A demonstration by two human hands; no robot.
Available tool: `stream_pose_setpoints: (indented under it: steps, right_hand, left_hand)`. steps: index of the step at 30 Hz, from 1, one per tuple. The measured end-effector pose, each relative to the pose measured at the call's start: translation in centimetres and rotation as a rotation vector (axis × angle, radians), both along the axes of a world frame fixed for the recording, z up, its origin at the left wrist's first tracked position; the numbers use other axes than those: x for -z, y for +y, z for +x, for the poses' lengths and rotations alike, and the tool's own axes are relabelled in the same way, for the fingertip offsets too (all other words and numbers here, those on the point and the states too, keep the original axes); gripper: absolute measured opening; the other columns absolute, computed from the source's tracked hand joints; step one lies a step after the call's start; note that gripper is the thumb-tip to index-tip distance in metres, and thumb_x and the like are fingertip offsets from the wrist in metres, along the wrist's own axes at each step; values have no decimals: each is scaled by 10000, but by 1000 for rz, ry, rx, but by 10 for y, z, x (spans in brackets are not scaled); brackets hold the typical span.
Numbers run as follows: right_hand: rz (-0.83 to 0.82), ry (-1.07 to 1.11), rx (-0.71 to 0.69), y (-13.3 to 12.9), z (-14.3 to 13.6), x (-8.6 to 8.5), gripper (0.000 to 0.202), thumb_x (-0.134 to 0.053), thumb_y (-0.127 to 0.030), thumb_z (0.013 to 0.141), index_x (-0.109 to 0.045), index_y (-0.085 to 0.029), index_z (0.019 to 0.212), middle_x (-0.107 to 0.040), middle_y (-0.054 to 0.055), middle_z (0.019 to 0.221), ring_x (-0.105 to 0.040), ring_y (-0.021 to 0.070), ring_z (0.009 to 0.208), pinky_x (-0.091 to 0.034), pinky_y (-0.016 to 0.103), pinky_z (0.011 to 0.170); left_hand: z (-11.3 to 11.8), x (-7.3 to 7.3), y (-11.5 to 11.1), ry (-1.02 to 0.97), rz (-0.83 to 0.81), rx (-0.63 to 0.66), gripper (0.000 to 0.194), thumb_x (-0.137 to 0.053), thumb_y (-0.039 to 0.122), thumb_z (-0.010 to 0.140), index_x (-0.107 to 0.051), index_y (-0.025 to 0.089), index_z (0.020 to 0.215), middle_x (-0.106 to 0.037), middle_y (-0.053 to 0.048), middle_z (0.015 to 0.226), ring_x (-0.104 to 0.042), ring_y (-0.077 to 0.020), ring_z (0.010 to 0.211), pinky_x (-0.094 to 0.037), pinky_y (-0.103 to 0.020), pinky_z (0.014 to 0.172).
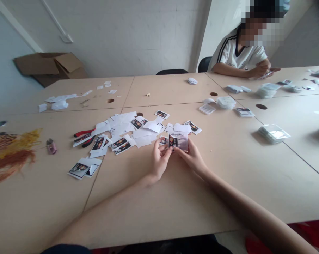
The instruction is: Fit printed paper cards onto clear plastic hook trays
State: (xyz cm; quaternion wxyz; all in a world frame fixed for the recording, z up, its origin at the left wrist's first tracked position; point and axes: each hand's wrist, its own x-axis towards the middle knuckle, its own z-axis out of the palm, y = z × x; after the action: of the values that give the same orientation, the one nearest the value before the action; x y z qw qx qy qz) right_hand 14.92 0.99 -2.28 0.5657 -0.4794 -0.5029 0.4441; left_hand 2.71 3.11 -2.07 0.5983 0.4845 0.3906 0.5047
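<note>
Both hands hold one small clear plastic case (181, 141) with a dark printed card at its left side, raised a little above the table. My left hand (160, 158) grips its left edge, thumb on the near side and fingers behind. On the right edge, my right hand (192, 155) has its thumb and fingers closed. Just beyond the case lies a spread pile of white paper pieces (119, 123), and among them are dark printed cards (118, 143). At the left of the pile, red-handled pliers (82, 133) are partly covered by paper.
Clear cases (274, 133) are stacked at the right, with more stacks (226, 102) farther back. A pink-handled cutter (51, 146) and coloured strands (19, 144) lie left. Across the table (159, 218) sits a person (238, 53) holding something. A cardboard box (53, 67) stands behind.
</note>
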Motion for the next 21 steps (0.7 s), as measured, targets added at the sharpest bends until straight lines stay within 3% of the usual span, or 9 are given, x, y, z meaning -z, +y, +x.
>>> stream_pose_setpoints:
  steps: [8, 15, 21]
  right_hand:
    - [4, -84, -82, -1, 5, -1, 385, -537, -301, 749, -389, -204, 1091, -611, 31, 810, -581, 148, 691, -485, 288, 616]
    - [27, -153, -84, 0, 6, 2, 426, -502, -254, 774, -335, -223, 1165, -595, 66, 970, -585, 186, 825, -475, 342, 713]
    - [31, -150, -103, 0, 7, 5, 425, -504, -258, 776, -339, -233, 1167, -595, 60, 976, -585, 191, 838, -476, 349, 730]
  left_hand:
    - [0, 2, 0, 28, 9, -17, 519, -582, 207, 696, -348, 180, 1159, -631, -97, 971, -596, -204, 920, -457, -361, 839]
    - [0, 4, 3, 56, 18, 41, 426, -621, 228, 669, -444, 148, 1049, -617, -109, 999, -585, -202, 939, -449, -348, 850]
    - [0, 7, 4, 82, 24, 24, 420, -638, 210, 649, -442, 143, 1015, -637, -95, 915, -606, -187, 878, -467, -327, 814]
